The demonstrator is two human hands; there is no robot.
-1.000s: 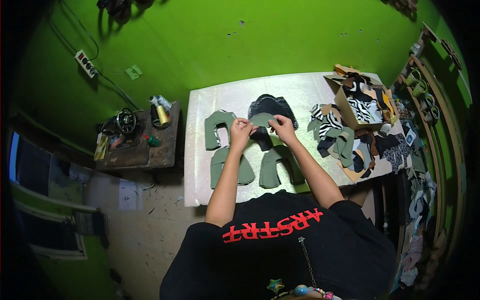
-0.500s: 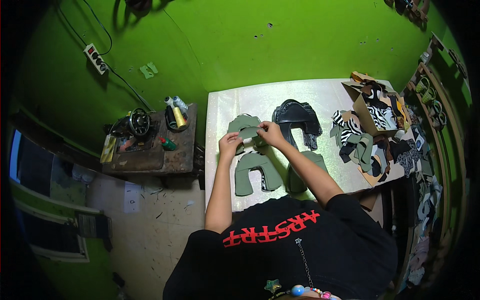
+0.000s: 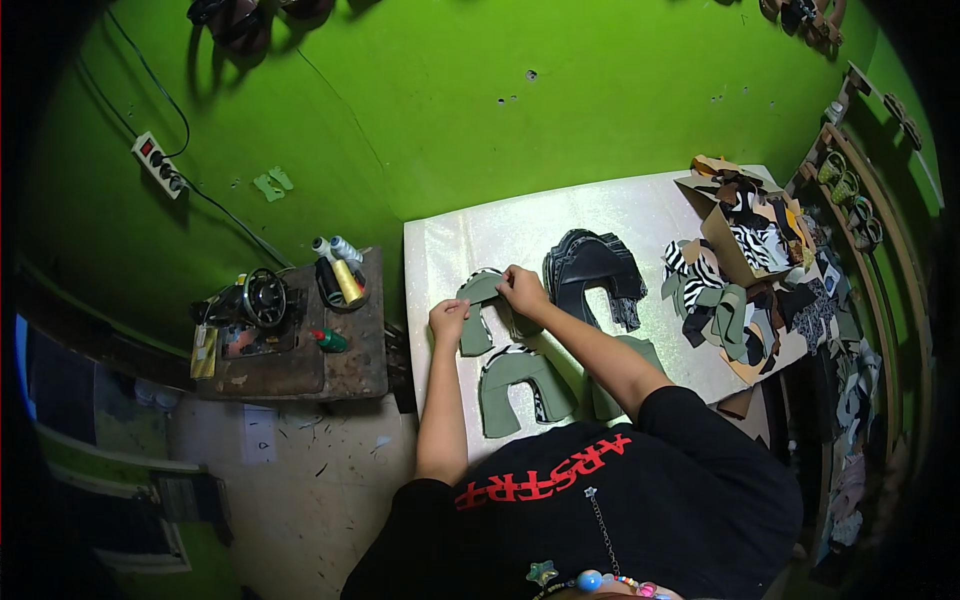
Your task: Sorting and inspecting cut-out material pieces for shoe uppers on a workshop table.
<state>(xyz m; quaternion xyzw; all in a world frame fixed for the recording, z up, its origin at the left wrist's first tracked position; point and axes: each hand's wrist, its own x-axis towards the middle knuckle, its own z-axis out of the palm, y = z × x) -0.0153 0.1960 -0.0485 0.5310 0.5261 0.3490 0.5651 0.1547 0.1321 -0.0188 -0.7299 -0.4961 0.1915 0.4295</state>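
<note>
My left hand (image 3: 449,322) and my right hand (image 3: 524,293) pinch a green arched piece of shoe-upper material (image 3: 484,288) by its two sides. It rests over a stack of like pieces (image 3: 476,335), with a zebra-patterned edge showing at the top. Nearer my body lies another green arched stack (image 3: 505,398), with zebra pattern along its inner and upper edges. To the right sits a pile of black arched pieces (image 3: 580,265). A further green piece (image 3: 606,402) is partly hidden beneath my right forearm.
Fabric scraps (image 3: 720,310) heap around an open cardboard box (image 3: 730,249) on the table's right side. At left, a sewing machine (image 3: 264,298) stands on a worn wooden table (image 3: 355,370) with thread cones (image 3: 347,283) and a green bottle (image 3: 329,341). Wooden shelving (image 3: 880,190) lines the right wall.
The view has tilted, showing more wall. The green piece that was raised and bent between my hands now lies flatter on the stack, and my hands sit slightly further apart.
</note>
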